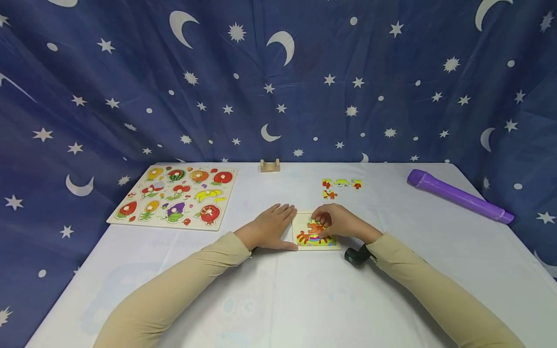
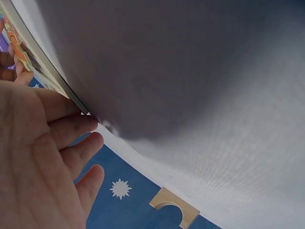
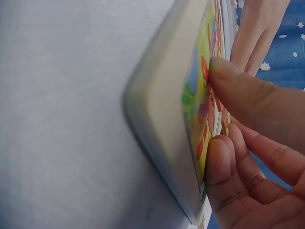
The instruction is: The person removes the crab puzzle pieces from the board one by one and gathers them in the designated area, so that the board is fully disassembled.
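Note:
A small wooden jigsaw board (image 1: pixel 316 247) with a pale frame lies on the table. Puzzle pieces (image 1: pixel 314 238) with a red-orange animal on a yellow-green ground fill its lower part. My left hand (image 1: pixel 271 228) lies at the board's left side, fingers extended and touching its edge; the left wrist view shows its palm (image 2: pixel 28 157). Over the board's right half, my right hand (image 1: pixel 341 223) has curled fingers and pinches a puzzle piece (image 3: pixel 225 123), mostly hidden by the fingers. Beyond the board lie several loose puzzle pieces (image 1: pixel 342 183), one (image 1: pixel 329 195) slightly nearer.
A large fruit peg puzzle (image 1: pixel 165 223) lies at the back left. A notched wooden block (image 1: pixel 270 166) stands at the table's back edge. On the right rests a long purple stick-like object (image 1: pixel 461 197). A blue star-patterned curtain (image 1: pixel 313 121) hangs behind the white tablecloth (image 1: pixel 304 299).

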The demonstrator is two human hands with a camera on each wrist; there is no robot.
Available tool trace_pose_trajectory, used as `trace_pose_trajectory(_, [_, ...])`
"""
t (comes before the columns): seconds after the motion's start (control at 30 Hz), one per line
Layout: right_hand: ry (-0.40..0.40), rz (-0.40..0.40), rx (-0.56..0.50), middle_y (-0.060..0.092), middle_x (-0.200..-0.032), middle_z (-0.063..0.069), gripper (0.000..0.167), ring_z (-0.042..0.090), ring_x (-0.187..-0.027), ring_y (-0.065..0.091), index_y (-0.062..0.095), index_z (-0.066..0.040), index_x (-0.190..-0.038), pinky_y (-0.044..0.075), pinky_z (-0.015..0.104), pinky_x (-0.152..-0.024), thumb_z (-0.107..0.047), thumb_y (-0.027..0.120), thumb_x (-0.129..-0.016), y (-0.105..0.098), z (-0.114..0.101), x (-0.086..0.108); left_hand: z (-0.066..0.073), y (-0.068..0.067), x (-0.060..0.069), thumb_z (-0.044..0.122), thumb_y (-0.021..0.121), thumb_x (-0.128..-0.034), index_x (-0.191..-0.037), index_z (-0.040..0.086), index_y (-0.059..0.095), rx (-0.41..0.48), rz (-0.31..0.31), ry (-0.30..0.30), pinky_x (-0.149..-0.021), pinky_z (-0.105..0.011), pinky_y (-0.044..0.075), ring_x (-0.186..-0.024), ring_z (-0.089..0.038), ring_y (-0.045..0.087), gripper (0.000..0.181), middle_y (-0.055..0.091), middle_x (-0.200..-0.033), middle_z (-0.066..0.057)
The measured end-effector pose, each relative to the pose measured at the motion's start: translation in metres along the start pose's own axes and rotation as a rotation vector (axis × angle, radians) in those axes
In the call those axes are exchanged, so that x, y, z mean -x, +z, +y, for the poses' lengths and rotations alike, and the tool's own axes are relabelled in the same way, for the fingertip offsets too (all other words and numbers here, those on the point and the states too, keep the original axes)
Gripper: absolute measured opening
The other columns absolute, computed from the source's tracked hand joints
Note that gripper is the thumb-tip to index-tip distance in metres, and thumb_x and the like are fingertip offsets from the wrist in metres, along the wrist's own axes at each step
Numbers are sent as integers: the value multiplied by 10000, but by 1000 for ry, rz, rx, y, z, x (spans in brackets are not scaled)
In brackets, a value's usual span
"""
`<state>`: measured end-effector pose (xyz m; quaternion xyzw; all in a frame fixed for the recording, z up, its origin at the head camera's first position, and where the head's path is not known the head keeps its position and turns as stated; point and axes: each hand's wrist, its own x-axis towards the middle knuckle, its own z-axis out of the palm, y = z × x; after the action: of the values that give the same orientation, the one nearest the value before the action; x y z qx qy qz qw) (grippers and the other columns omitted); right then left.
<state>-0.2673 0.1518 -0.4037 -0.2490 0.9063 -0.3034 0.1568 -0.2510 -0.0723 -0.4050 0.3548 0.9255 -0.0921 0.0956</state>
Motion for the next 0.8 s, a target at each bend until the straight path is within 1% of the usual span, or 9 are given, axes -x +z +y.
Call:
trace_pose_trajectory(0.2, [-17,29,-27,596,-842,38,410,132,-739,519,635,-30,-1043,468,184,-632,-71,824,-682,2,4,1,0,-1,0,736,439,-821,-1498,48,204,-12,9,4,-1203,-372,165,-1454,-225,212,993,226,-1565,-92])
trace_pose_trajectory(0.37, [-39,41,-50,596,-830,47,407,134,-725,520,639,-30,-1044,475,181,-617,-54,821,-680,1,6,2,1,-1,1,737,443,-818,-1494,46,216,-15,17,6,-1200,-374,176,-1450,-229,224,993,239,-1561,-96])
trace_pose_trajectory(0.8, [-4,45,-52,591,-808,44,404,116,-704,517,642,-7,-1043,478,174,-622,-67,822,-686,1,8,2,0,0,-1,742,429,-821,-1501,55,197,-22,1,-3,-1202,-366,168,-1455,-215,211,994,220,-1569,-82])
